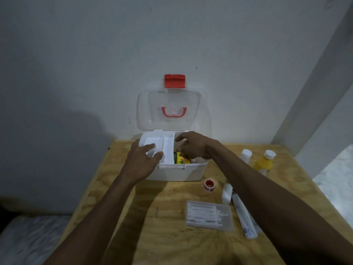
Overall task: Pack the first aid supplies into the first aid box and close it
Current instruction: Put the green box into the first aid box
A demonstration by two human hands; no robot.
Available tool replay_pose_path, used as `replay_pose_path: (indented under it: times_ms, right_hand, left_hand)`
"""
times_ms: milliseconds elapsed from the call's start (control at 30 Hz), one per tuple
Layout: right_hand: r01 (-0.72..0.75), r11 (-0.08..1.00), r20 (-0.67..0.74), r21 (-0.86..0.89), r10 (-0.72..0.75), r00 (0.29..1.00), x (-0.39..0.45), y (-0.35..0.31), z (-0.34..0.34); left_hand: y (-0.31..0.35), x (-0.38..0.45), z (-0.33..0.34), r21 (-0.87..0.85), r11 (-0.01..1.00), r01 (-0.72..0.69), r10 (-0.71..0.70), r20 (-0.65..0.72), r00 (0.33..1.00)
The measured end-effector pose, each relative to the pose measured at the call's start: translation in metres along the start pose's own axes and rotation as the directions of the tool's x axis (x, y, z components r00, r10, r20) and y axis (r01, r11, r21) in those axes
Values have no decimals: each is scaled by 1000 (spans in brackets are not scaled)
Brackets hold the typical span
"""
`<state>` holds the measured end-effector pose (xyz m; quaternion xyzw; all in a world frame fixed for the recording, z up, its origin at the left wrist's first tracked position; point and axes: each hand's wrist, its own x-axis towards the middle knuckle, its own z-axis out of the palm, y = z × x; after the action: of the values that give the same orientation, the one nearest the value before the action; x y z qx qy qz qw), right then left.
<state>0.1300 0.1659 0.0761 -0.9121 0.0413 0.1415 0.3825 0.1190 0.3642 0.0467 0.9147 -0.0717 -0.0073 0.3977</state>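
The white first aid box point(177, 172) stands open at the table's far edge, its clear lid point(172, 109) with red latch and handle leaning against the wall. A white divided tray point(168, 148) sits shifted to the left over the box. My left hand point(145, 159) grips the tray's handle and front edge. My right hand point(193, 145) reaches into the box's right side, fingers on a yellow and green packet point(182, 159) lying inside. On the table to the right lie a red tape roll point(209, 185), a white bandage roll point(227, 193), a clear case of cotton swabs point(209, 215) and a long white packet point(243, 217).
A yellow bottle point(264, 163) and a small white bottle point(246, 154) stand at the table's right rear. The wooden table point(172, 236) meets the wall behind the box. The floor drops off at the left and right edges.
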Motion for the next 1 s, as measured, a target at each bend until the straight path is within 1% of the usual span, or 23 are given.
replay_pose_path:
  times_ms: [100, 233, 333, 467, 633, 700, 767, 833, 1000]
  right_hand:
    - [2, 995, -22, 102, 0, 1000, -5, 0, 4]
    - [51, 985, -68, 167, -40, 997, -11, -1, 13]
    - [85, 988, -88, 131, -74, 993, -12, -2, 17]
    - [83, 992, -68, 98, -76, 995, -13, -3, 18]
    - [66, 991, -41, 120, -61, 997, -11, -3, 17]
    - [58, 988, -15, 146, -56, 998, -10, -2, 17]
    - [58, 989, 11, 134, -60, 998, -10, -3, 18]
    - [63, 992, 14, 112, -65, 998, -13, -5, 18]
    - [67, 990, 5, 120, -68, 998, -12, -7, 21]
  left_hand:
    - [2, -1, 0, 11, 1000, -9, 9, 1, 1000]
    - [-1, 1, -1, 13, 1000, -17, 17, 14, 1000]
    - [-2, 1, -1, 13, 1000, -17, 17, 14, 1000]
    - [-2, 2, -1, 14, 1000, -17, 17, 11, 1000]
    - [-2, 2, 1, 11, 1000, -12, 12, 9, 1000]
    - [-1, 2, 1, 17, 1000, -11, 11, 8, 1000]
    - [-2, 2, 1, 21, 1000, -13, 12, 9, 1000]
    - [-3, 2, 1, 22, 1000, -12, 12, 8, 1000]
    - [-5, 5, 2, 25, 1000, -11, 11, 11, 1000]
